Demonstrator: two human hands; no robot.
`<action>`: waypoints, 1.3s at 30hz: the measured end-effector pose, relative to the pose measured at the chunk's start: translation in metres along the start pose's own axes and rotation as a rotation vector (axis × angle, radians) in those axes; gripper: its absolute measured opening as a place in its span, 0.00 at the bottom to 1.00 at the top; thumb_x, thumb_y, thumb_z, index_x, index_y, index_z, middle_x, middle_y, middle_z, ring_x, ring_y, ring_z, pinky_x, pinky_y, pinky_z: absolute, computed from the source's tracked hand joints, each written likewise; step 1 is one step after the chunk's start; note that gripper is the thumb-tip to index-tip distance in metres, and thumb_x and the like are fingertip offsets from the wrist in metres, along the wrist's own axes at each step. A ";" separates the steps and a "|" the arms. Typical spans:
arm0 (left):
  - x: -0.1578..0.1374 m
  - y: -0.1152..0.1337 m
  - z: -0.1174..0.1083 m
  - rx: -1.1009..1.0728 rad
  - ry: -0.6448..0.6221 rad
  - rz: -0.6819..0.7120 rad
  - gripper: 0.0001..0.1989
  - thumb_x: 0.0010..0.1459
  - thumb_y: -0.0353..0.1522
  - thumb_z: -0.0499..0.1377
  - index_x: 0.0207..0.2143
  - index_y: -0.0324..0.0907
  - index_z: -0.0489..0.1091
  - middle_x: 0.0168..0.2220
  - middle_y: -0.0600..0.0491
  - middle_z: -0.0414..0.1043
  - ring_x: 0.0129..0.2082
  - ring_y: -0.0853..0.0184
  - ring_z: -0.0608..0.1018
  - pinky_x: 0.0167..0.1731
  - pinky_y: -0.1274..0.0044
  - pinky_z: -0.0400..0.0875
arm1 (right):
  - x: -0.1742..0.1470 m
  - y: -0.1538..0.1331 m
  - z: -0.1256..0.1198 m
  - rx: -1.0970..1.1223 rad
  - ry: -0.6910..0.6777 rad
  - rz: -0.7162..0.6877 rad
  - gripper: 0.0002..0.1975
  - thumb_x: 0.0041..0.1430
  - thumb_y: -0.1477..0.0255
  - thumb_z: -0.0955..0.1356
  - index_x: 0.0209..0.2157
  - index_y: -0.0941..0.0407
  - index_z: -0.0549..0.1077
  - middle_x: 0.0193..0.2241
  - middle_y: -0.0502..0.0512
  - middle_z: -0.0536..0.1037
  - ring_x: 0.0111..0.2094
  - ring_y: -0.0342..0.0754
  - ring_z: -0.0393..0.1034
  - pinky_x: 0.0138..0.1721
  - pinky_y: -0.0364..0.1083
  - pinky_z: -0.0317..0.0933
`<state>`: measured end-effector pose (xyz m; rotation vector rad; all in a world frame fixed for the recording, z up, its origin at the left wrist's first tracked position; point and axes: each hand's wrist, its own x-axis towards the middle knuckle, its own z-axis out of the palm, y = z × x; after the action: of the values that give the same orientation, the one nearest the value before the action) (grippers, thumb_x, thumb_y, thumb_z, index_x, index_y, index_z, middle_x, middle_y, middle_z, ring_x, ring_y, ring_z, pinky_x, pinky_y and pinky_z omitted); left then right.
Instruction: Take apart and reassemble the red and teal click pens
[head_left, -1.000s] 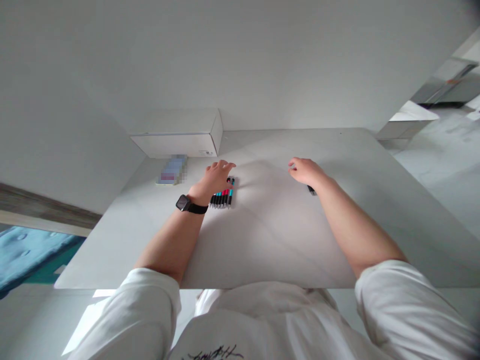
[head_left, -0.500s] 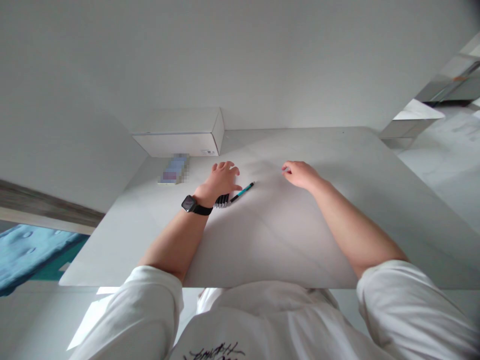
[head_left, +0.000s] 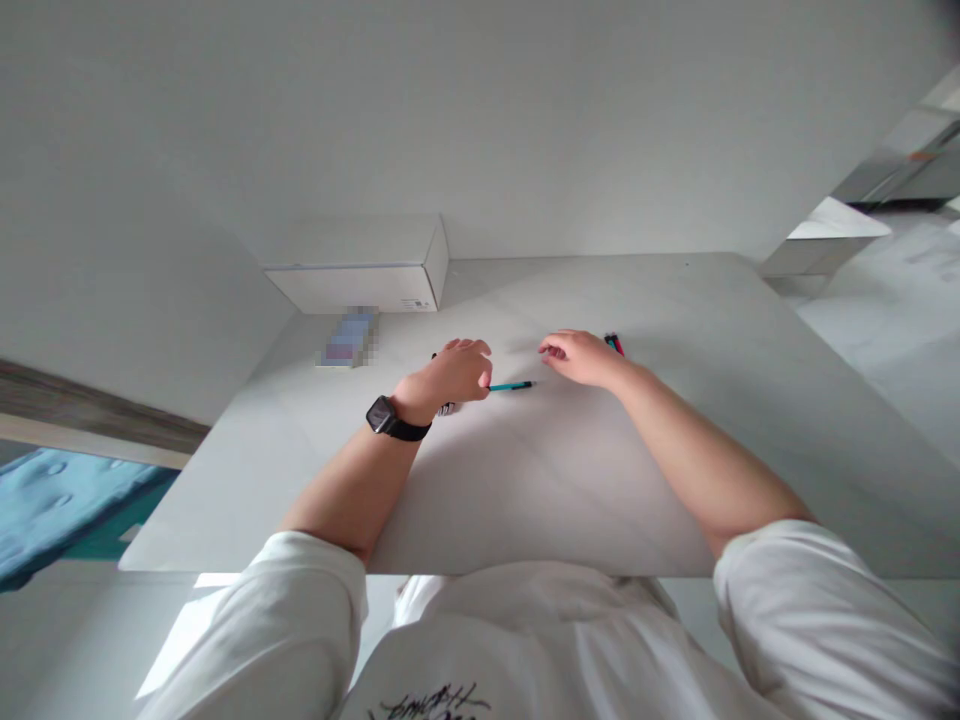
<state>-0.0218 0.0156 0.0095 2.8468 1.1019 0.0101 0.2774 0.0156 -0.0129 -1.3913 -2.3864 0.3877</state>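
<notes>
My left hand (head_left: pixel 455 372), with a black watch on the wrist, pinches one end of a teal and black pen (head_left: pixel 513 386) between thumb and fingers. The pen's free end points right, toward my other hand. Beneath the left palm lie several pens (head_left: pixel 448 408); only their silver tips show clearly, the rest is covered. My right hand (head_left: pixel 574 355) hovers low over the table just right of the teal pen, its fingers loosely curved and apart, holding nothing I can see. Behind its wrist lie a few pens (head_left: pixel 614 344), teal and red, partly hidden.
A long white box (head_left: pixel 352 289) stands against the wall at the back left of the white table (head_left: pixel 540 500). In front of the box lies a blurred, bluish flat item (head_left: pixel 349 338). A blue tufted cushion (head_left: pixel 67 500) is beyond the table's left edge.
My left hand has closed on the teal pen and swung it from slanted to nearly level, its free end further right. My right hand has moved left and nearer, uncovering the pens behind it.
</notes>
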 end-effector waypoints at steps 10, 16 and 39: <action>0.017 0.026 0.001 -0.002 0.340 0.030 0.06 0.65 0.33 0.61 0.42 0.46 0.78 0.45 0.47 0.77 0.48 0.55 0.77 0.53 0.63 0.67 | -0.001 -0.017 0.010 0.094 -0.059 -0.078 0.09 0.65 0.68 0.71 0.45 0.51 0.83 0.39 0.55 0.83 0.39 0.51 0.76 0.43 0.47 0.65; 0.020 0.029 0.007 -0.035 0.415 0.002 0.07 0.68 0.35 0.60 0.44 0.46 0.77 0.44 0.47 0.78 0.48 0.55 0.77 0.55 0.62 0.65 | 0.001 -0.017 0.007 0.026 -0.017 -0.006 0.09 0.67 0.66 0.69 0.42 0.51 0.84 0.40 0.55 0.84 0.41 0.52 0.77 0.43 0.47 0.64; 0.026 0.023 0.019 -0.140 0.420 -0.039 0.09 0.70 0.39 0.61 0.42 0.48 0.81 0.41 0.50 0.83 0.46 0.58 0.80 0.64 0.59 0.60 | -0.001 -0.029 0.004 -0.050 0.025 0.013 0.09 0.68 0.66 0.70 0.41 0.50 0.83 0.42 0.54 0.85 0.44 0.53 0.78 0.46 0.48 0.64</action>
<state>0.0141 0.0148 -0.0084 2.7634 1.1655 0.6817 0.2536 0.0003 -0.0049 -1.4255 -2.3832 0.3144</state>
